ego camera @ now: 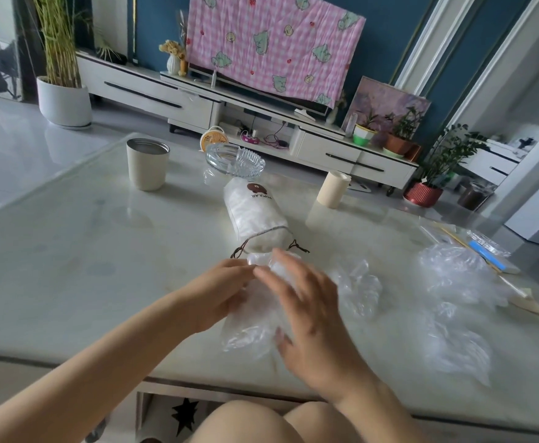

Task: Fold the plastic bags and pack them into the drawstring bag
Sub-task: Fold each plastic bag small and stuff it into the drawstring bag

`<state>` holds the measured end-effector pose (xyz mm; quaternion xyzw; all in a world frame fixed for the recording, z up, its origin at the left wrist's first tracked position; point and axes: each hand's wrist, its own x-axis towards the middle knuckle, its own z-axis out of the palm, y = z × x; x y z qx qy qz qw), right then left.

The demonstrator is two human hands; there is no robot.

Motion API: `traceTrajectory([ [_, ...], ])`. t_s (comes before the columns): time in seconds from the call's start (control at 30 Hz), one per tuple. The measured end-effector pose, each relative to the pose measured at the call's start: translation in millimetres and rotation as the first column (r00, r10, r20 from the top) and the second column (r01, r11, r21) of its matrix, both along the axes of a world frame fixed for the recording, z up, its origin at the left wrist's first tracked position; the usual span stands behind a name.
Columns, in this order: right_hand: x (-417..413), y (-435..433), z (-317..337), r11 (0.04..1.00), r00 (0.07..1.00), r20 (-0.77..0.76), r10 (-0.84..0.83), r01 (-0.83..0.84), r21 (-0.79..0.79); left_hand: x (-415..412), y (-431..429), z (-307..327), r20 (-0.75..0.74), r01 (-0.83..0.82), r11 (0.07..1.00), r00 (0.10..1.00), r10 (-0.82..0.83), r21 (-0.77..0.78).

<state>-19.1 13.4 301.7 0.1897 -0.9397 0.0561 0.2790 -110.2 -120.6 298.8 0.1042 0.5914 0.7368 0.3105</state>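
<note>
The room is a living room, and close by is a pale shiny counter [102,251] with things spread on it. In the middle lies a white cloth drawstring bag with a brown bear on it [255,215]. It lies on its side and its open mouth with the dark strings points at the person. Just in front of that mouth, both hands are on a clear thin plastic bag [249,330].

The left hand [220,292] curls around the left side of the bag and grips it. The right hand [306,308] lies over the top with its fingers stretched out, pressing the plastic down. It looks blurry.

More crumpled clear plastic bags [453,276] wait on the right side of the counter. A cream cup with a metal rim [147,164] and a round glass dish [234,159] stand farther back.

The plastic looks very light, soft and slippery. It will likely puff up and spring open when let go, so it needs flat pressing to push the air out. I think the best place to hold it is at the edges and corners, keeping one hand on each fold until it goes into the cloth bag
</note>
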Motion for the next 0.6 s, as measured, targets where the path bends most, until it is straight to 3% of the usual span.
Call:
traceTrajectory([
  [0.07,1,-11,-7,0.992,0.994,-0.012,0.107,-0.107,-0.067,4,5,1,0.004,-0.046,0.999,0.999,0.046,-0.011],
  [0.13,0,-12,-8,0.96,0.987,-0.012,0.16,-0.159,-0.229,5,6,-1,-0.07,-0.122,0.991,0.99,0.118,-0.051],
  [0.23,0,-9,4,0.79,0.957,0.233,0.175,0.004,-0.613,4,5,-2,-0.213,-0.222,0.971,0.956,0.199,-0.089],
  [0.3,-3,-5,10,0.647,0.871,0.402,0.284,0.135,-0.75,5,5,-3,-0.252,-0.227,0.969,0.947,0.197,-0.097],
  [0.43,-13,1,9,0.556,0.826,0.521,0.217,0.334,-0.761,11,2,1,-0.202,-0.025,1.0,0.979,0.021,-0.018],
  [0.5,-16,1,8,0.594,0.824,0.55,0.132,0.378,-0.71,16,-3,4,-0.219,0.103,0.995,0.97,-0.104,-0.017],
  [0.6,-16,-2,6,0.585,0.828,0.546,0.127,0.382,-0.716,19,-6,0,-0.269,0.052,0.998,0.961,-0.06,-0.038],
])
